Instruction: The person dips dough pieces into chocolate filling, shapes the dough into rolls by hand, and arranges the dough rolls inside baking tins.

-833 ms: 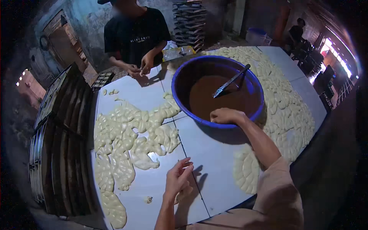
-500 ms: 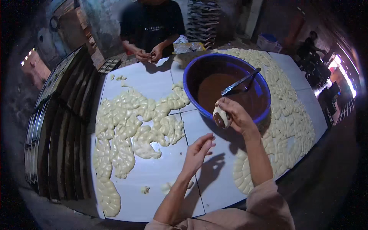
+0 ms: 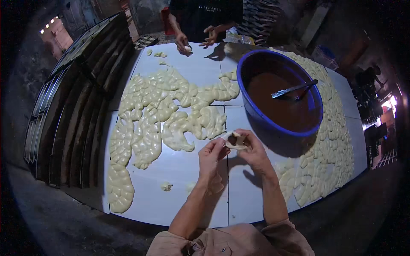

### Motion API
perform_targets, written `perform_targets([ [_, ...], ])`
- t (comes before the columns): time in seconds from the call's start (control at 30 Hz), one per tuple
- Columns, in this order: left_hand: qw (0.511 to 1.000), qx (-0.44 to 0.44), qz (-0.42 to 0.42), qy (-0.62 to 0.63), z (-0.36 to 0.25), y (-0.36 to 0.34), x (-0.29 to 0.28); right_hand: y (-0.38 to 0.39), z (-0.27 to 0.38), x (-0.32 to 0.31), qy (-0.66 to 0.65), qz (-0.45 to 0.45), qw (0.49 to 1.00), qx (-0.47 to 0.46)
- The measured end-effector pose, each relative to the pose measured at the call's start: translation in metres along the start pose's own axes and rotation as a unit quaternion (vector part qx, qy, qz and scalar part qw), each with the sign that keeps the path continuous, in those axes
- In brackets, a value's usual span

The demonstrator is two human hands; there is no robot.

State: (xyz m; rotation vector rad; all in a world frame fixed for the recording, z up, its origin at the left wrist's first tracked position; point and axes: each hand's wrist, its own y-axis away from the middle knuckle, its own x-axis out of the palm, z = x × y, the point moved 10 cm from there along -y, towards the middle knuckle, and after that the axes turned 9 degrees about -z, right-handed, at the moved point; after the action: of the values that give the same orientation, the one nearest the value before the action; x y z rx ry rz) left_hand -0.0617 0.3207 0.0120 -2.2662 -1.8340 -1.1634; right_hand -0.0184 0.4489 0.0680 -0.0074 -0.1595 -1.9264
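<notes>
Head view. The tabletop [image 3: 179, 207] is white and tiled; its near edge bows across in front of the person's torso. Bare surface lies around both forearms: a clear patch extends left of the left forearm, interrupted by a scrap [image 3: 166, 186], and another lies between the right forearm and the basin [image 3: 261, 116]. A further clear strip runs along the far edge, in front of the co-worker [image 3: 205, 19]. The left dough [image 3: 147, 143] reaches close to the left edge; the right dough [image 3: 335, 141] covers much of the right side, leaving a bare margin along its outer far part. Racked trays [image 3: 77, 115] stand just beyond the left edge. The basin contains brown filling [image 3: 271, 104] and a blade [image 3: 294, 88] whose dark handle rests at the right rim.

The dough piece [image 3: 237, 146] is held above the tabletop, left of and nearer than the basin, apart from it. Its open, brown-filled face points up toward the camera. Its long axis runs roughly left to right, from hand to hand. The left hand [image 3: 213, 152] pinches the left end; the right hand [image 3: 253, 149] grips the right end with bent fingers.
</notes>
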Motion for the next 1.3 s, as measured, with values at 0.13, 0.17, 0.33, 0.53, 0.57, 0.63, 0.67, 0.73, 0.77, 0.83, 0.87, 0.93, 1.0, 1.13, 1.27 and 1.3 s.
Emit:
perform_targets([
  [0.13,0.998,0.038,-0.013,-0.042,-0.007,0.002,-0.009,0.018,0.034,0.026,0.208,-0.073,0.950,-0.223],
  [0.17,0.997,0.061,-0.025,-0.043,-0.012,0.007,-0.004,0.018,0.027,0.024,0.234,-0.095,0.943,-0.217],
  [0.33,0.978,0.153,-0.047,-0.131,-0.038,0.013,-0.004,0.022,0.039,0.029,0.343,-0.180,0.874,-0.293],
  [0.53,0.993,0.001,0.007,-0.121,-0.041,-0.001,-0.008,0.011,-0.002,0.030,0.074,-0.059,0.996,0.006],
  [0.57,0.988,-0.004,0.004,-0.156,-0.043,-0.004,-0.016,0.017,0.006,0.038,0.101,-0.019,0.994,-0.048],
  [0.63,0.988,-0.006,0.009,-0.152,-0.042,-0.002,-0.022,0.022,0.011,0.047,0.148,0.054,0.981,-0.114],
  [0.67,0.989,-0.015,0.029,-0.147,-0.038,0.000,-0.013,0.019,0.000,0.035,0.153,0.046,0.981,-0.112],
  [0.73,0.989,-0.015,0.047,-0.136,-0.036,0.012,-0.001,0.014,0.000,0.021,0.103,0.008,0.978,-0.180],
  [0.77,0.988,0.006,0.061,-0.144,-0.039,0.018,0.003,0.016,0.006,0.020,0.091,-0.012,0.972,-0.216],
  [0.83,0.986,0.013,0.075,-0.145,-0.042,0.022,0.002,0.019,0.008,0.024,0.050,-0.040,0.979,-0.195],
  [0.87,0.987,0.011,0.073,-0.146,-0.040,0.021,-0.001,0.020,0.007,0.024,0.012,-0.069,0.983,-0.173],
  [0.93,0.983,0.032,0.119,-0.139,-0.037,0.021,0.002,0.024,0.004,0.031,-0.072,-0.104,0.977,-0.171],
  [1.0,0.978,0.033,0.128,-0.159,-0.028,0.022,0.000,0.032,0.005,0.019,0.031,-0.197,0.954,-0.222],
  [1.13,0.983,0.006,0.132,-0.125,-0.018,0.042,0.009,0.042,0.005,0.003,0.169,-0.250,0.906,-0.296],
  [1.27,0.963,0.094,0.102,-0.232,-0.020,0.041,0.003,0.035,0.000,0.004,0.201,-0.186,0.944,-0.185],
  [1.3,0.972,0.073,0.082,-0.209,-0.016,0.038,-0.003,0.036,-0.008,0.002,0.168,-0.167,0.960,-0.147],
])
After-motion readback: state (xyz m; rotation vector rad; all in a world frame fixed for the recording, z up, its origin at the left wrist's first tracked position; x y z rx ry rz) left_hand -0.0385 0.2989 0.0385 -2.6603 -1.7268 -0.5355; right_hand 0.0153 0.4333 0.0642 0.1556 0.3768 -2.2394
